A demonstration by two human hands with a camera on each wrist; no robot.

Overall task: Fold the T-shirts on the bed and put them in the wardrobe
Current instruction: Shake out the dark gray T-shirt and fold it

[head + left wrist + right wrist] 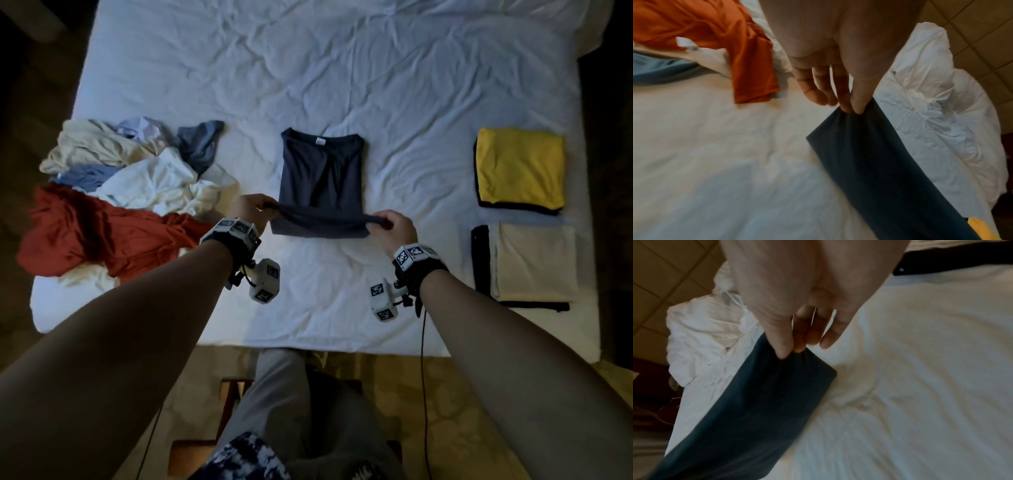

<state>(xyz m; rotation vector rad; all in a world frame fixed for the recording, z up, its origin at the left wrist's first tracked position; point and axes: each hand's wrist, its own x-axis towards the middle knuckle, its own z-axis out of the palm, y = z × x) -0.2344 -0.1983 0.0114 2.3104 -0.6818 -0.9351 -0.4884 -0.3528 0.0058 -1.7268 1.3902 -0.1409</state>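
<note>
The navy T-shirt [322,171] lay at the centre of the bed [342,68], collar at twelve o'clock and sleeves already turned in, so that it made a narrow rectangle ready for the crosswise fold. The left hand [251,209] pinched the hem corner at about seven o'clock of the shirt, thumb against fingertips, and the right hand [394,226] pinched the corner at five o'clock in the same way; held at both ends, the hem stayed taut and lifted off the sheet, probably so it could be carried toward the collar without sagging. The unfolded heap [120,192] of red, white and blue shirts sat at nine o'clock, within the left arm's reach, while the finished yellow stack [520,168] and the cream stack [534,260] lay at three o'clock, likely kept apart for carrying to the wardrobe, which was not in view.
</note>
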